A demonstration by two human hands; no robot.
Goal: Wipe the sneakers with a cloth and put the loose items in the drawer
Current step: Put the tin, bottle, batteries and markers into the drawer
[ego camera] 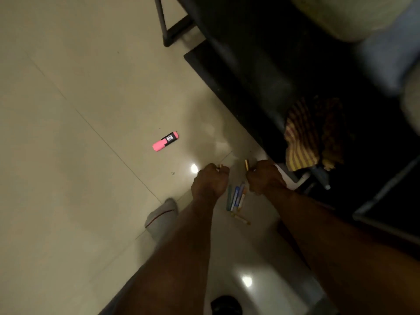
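Note:
My left hand [210, 181] is curled in a fist above the floor, with a small gold-tipped item [219, 166] poking out of its top. My right hand [264, 177] is curled too and grips a small gold cylinder [247, 164]. Between and below the hands several pens and markers [236, 197] lie bunched on the tiles, and one yellowish marker [241, 218] lies apart. A pink highlighter [165, 141] lies alone on the floor to the left. A grey sneaker toe [161, 215] shows beside my left forearm. A yellow striped cloth [304, 142] hangs on the dark furniture.
Dark furniture [261, 76] with a black metal frame [164, 26] fills the upper right. A grey bar [377, 201] runs diagonally at the right. A black object [226, 305] sits at the bottom edge. Glossy beige tiles [68, 133] spread to the left.

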